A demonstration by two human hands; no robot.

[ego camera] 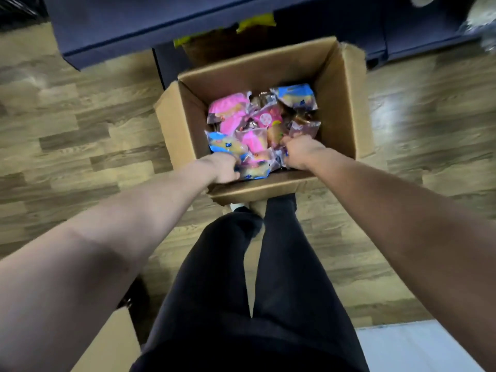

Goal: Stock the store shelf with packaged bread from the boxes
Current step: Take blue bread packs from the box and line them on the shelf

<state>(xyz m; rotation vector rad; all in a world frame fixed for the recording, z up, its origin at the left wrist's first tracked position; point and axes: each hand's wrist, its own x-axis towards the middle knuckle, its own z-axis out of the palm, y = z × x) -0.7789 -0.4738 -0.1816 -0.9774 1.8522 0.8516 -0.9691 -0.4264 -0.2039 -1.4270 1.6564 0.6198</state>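
Observation:
An open cardboard box stands on the floor in front of my feet, filled with several bread packets in pink, blue and clear wrappers. My left hand reaches into the near left corner and grips a blue-edged bread packet. My right hand is curled into the packets at the near right side and grips a clear packet; its fingertips are hidden among the wrappers. A pink packet lies at the far left of the box. The dark blue store shelf runs along the top.
A yellow-edged package sits low on the shelf just beyond the box. A second cardboard box is at my lower left, beside my dark-trousered legs. The floor is wood-patterned, with a pale mat at lower right.

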